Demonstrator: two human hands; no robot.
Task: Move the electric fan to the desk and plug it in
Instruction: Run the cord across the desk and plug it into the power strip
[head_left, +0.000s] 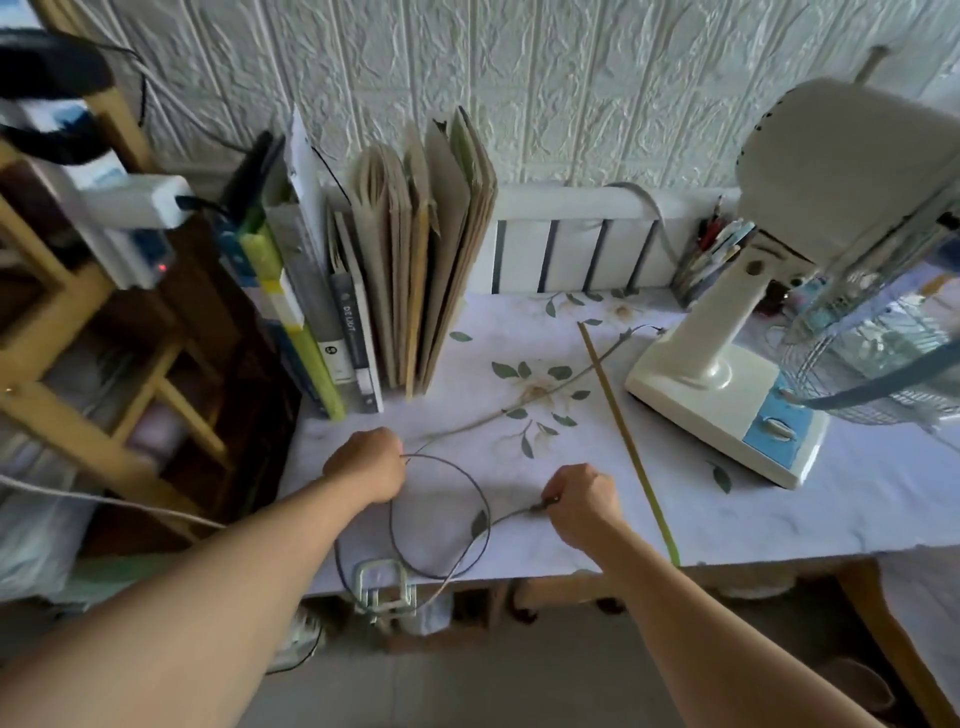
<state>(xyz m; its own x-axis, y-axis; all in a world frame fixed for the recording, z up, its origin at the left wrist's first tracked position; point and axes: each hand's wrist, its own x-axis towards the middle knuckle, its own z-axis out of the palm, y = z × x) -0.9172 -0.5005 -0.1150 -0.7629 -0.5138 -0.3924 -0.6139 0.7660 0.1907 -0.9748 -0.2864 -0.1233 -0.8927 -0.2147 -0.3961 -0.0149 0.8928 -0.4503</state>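
The electric fan (727, 374) stands on the surface (857, 499) at right. Its cord (483, 499) loops between both hands: left hand (366, 465) and right hand (584, 501), each grip clenched around it.

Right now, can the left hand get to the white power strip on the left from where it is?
Probably yes. The left hand is closed on the cord at the desk's left edge; the power strip sits up and left on the wooden shelf with open space between. It would carry the cord along.

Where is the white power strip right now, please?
In the head view, the white power strip sits at upper left on the wooden shelf, left of the upright books.
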